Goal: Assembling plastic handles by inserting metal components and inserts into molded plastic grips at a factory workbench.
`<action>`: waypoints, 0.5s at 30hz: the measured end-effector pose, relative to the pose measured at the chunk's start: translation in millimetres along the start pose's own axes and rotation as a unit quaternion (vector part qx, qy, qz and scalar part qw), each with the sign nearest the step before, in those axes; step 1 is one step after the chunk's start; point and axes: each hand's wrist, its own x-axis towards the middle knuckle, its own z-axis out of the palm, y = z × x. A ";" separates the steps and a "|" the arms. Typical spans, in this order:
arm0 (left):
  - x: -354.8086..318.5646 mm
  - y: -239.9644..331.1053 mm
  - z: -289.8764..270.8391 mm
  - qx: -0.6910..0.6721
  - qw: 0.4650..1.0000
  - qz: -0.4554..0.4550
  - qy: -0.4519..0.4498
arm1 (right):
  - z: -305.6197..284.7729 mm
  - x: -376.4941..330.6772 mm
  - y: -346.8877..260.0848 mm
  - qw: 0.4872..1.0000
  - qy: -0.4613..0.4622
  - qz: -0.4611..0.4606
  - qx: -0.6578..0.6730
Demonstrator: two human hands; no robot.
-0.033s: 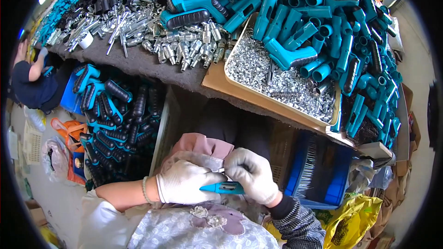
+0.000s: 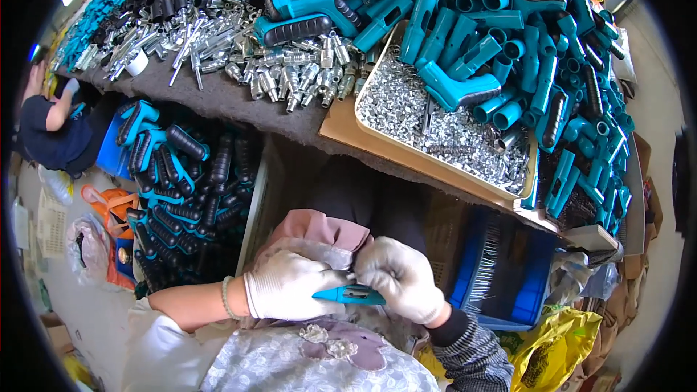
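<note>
Grey felt workbench [image 2: 218, 98] (heaped with parts), both gloved hands gripping teal handle [image 2: 352, 295]

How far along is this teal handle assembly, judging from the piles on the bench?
Done: the bin of teal-and-black handles at the left looks finished. In hand: the left hand and right hand hold one teal piece over the lap. Left: heaps of bare teal shells, metal fittings and a tray of small metal parts.
</note>
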 end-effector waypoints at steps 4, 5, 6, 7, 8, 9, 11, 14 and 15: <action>6.1 5.6 -14.5 0.029 0.999 -0.001 -0.025 | -8.4 -6.7 -5.1 0.976 -0.050 -0.118 -0.178; 6.6 7.6 -14.3 0.018 0.999 -0.016 -0.029 | -5.7 -6.6 -5.5 0.965 -0.058 -0.138 -0.216; 6.6 6.8 -12.8 0.020 0.999 -0.018 -0.028 | -4.2 -4.9 -5.8 0.952 -0.067 -0.160 -0.253; 6.4 4.3 -9.6 0.018 0.999 -0.012 -0.023 | -2.6 -3.0 -7.1 0.940 -0.072 -0.181 -0.279; 6.5 2.3 -7.0 0.017 1.000 -0.007 -0.019 | -0.3 -3.2 -9.9 0.913 -0.079 -0.196 -0.350; 5.5 0.8 -5.6 0.017 1.000 -0.007 -0.016 | 5.0 -4.7 -15.4 0.879 -0.086 -0.208 -0.420; 4.8 -0.1 -2.1 0.020 1.000 -0.020 -0.008 | 29.0 -10.7 -32.7 0.831 -0.057 -0.168 -0.528; 7.1 6.7 1.4 0.050 0.997 -0.029 -0.043 | 27.0 -3.0 -35.7 0.865 -0.161 0.031 -0.474; 7.8 11.3 -1.3 0.063 0.996 -0.031 -0.053 | 13.4 -0.7 -27.8 0.924 -0.153 0.054 -0.345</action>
